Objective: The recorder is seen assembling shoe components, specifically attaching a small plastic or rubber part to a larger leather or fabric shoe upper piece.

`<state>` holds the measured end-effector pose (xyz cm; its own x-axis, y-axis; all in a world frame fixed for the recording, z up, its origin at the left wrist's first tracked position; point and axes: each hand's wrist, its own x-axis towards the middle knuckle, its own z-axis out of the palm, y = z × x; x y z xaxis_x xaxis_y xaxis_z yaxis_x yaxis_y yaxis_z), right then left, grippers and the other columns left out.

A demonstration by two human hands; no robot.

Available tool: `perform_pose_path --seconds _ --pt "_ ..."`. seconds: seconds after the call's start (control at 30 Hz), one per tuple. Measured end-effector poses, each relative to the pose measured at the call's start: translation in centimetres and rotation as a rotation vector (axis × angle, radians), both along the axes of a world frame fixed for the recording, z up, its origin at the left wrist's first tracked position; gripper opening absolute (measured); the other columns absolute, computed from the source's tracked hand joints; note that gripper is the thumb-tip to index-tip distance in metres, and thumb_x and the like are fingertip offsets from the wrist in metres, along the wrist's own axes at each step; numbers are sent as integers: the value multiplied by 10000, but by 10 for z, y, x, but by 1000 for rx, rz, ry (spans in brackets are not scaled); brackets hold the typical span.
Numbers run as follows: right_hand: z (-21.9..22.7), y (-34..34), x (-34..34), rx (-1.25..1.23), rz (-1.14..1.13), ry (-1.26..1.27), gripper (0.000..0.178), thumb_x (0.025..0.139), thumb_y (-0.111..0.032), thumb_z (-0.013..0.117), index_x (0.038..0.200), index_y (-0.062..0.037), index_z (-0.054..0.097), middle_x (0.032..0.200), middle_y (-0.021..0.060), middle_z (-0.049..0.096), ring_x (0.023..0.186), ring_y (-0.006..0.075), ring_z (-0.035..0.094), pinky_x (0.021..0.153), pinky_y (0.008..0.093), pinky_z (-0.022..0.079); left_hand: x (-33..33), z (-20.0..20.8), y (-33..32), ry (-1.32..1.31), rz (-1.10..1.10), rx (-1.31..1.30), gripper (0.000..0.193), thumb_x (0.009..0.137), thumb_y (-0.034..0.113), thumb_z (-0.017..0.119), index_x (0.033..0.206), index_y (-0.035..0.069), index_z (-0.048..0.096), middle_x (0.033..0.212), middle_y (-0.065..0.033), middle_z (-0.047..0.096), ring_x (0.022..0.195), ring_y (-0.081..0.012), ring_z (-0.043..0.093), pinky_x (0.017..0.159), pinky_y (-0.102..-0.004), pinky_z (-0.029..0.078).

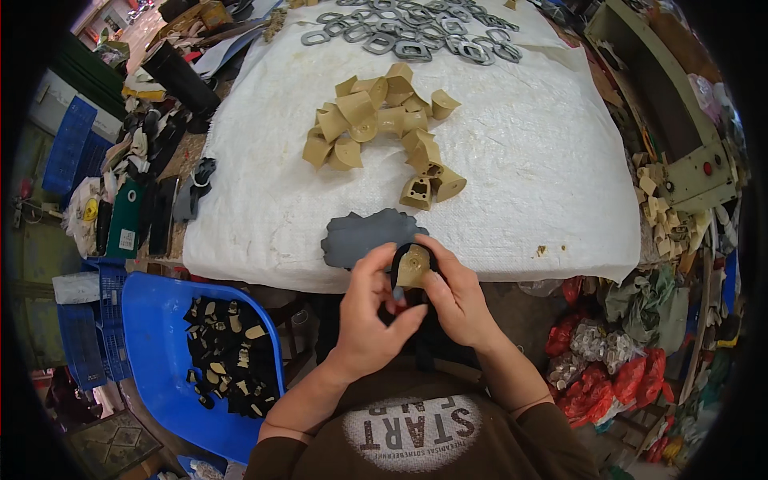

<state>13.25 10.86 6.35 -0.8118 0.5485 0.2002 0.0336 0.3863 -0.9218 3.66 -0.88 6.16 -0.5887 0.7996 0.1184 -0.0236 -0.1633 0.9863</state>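
Note:
A tan shoe heel (415,266) with a strip of black covering (433,254) around its outer edge is held up between my two hands, near the table's front edge. My right hand (462,304) grips it from the right, thumb pressed on its lower part. On the other side, the fingers of my left hand (372,314) curl round the black edge, its thumb lower down. Just beyond my hands lies a dark grey pad (364,238) with a wavy outline. Farther off, several bare tan heels (348,112) lie in a loose pile.
White woven sheeting (536,192) covers the table. Several grey oval rings (412,50) lie at its far end. At my left stands a blue tub (148,352) containing black-covered heels (232,352). A beige machine (696,176) and red plastic bags (608,388) are on the right.

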Motion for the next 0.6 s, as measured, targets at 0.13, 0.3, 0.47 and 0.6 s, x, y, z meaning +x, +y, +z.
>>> perform_pose_path --seconds 0.13,0.3,0.47,0.6 --pt "6 3 6 -159 135 -131 441 875 -129 398 1297 1 406 876 187 594 734 323 591 703 376 469 -13 -2 -6 -82 -75 -33 528 854 86 500 1335 -18 309 1145 -119 480 904 -105 466 767 -246 417" --pt "-2 -4 6 -19 238 51 465 875 -135 439 1321 -19 379 918 210 592 736 372 594 662 391 469 -7 6 -4 -102 -248 -127 425 919 152 405 1281 -64 352 1256 -136 431 1155 -205 438 1001 -309 322" --pt "6 7 11 267 271 -344 405 900 -235 490 1244 -23 476 914 181 571 758 345 576 666 398 453 -19 12 -9 -14 -222 -248 423 913 132 404 1301 -25 345 1166 -115 475 1046 -141 459 950 -274 339" --pt "6 18 6 97 191 110 282 910 -255 506 1064 -38 601 939 121 534 907 265 508 777 368 412 -20 7 -10 -170 -438 -129 465 893 168 448 1307 -20 344 1179 -123 463 1063 -161 453 948 -298 349"
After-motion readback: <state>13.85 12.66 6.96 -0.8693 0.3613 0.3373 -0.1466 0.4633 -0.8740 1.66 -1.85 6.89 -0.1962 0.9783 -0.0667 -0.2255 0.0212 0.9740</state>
